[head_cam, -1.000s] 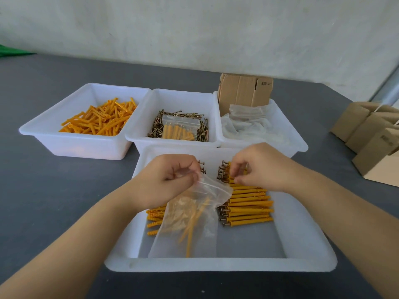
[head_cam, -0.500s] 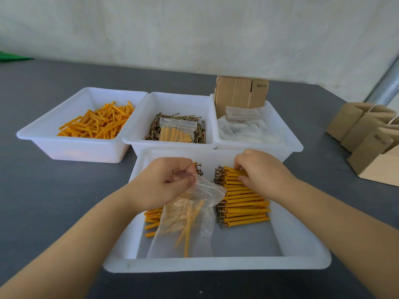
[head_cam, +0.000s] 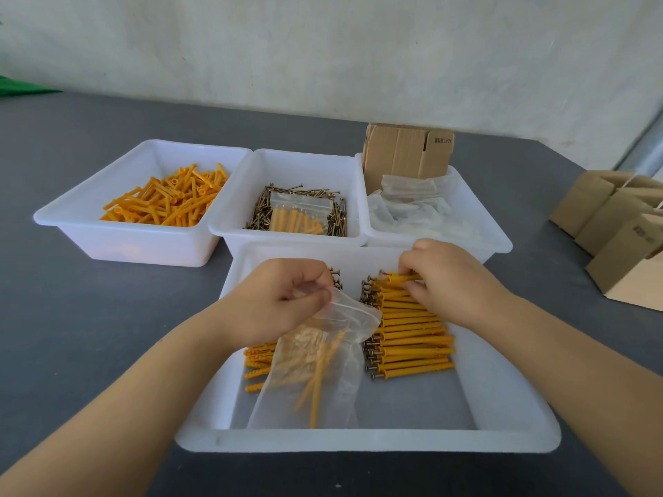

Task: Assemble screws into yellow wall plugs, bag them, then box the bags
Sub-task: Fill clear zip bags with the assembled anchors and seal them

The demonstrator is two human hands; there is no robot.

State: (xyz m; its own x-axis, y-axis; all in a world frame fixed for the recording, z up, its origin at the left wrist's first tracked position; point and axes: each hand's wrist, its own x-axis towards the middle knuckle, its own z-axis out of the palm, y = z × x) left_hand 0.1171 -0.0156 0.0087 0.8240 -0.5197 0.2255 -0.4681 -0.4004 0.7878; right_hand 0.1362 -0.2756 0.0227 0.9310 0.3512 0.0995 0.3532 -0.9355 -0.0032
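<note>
Clearly the work is at the bagging stage. The left hand (head_cam: 276,303) pinches the mouth of a clear zip bag (head_cam: 315,367), which hangs down from that grip into the near white tray (head_cam: 369,441) with a few assembled plugs already inside. Just to the right of that grip, the right hand (head_cam: 445,281) has its fingertips curled round the topmost pieces of a neat row of yellow wall plugs with screws (head_cam: 412,335), pinching one or two at the far end of the row. A smaller heap of assembled plugs (head_cam: 258,360) lies under the left wrist, partly hidden by the bag.

Judging by this, assembly is largely done for this batch. One filled bag (head_cam: 299,217) rests on the loose screws (head_cam: 333,213) in the middle bin beyond both hands, so bagging has only begun; dozens of assembled pieces still wait, and no bag appears boxed yet.

Further off, left of the left grip, a bin holds bare yellow wall plugs (head_cam: 168,200). Beyond the right grip, a third bin holds spare clear bags (head_cam: 412,206) and flat cardboard (head_cam: 405,152). Folded cardboard boxes (head_cam: 617,224) stand well to the right. All of it sits on a dark grey table (head_cam: 89,317) against a pale, scuffed wall (head_cam: 323,48); a green scrap (head_cam: 21,88) shows at the far left.
</note>
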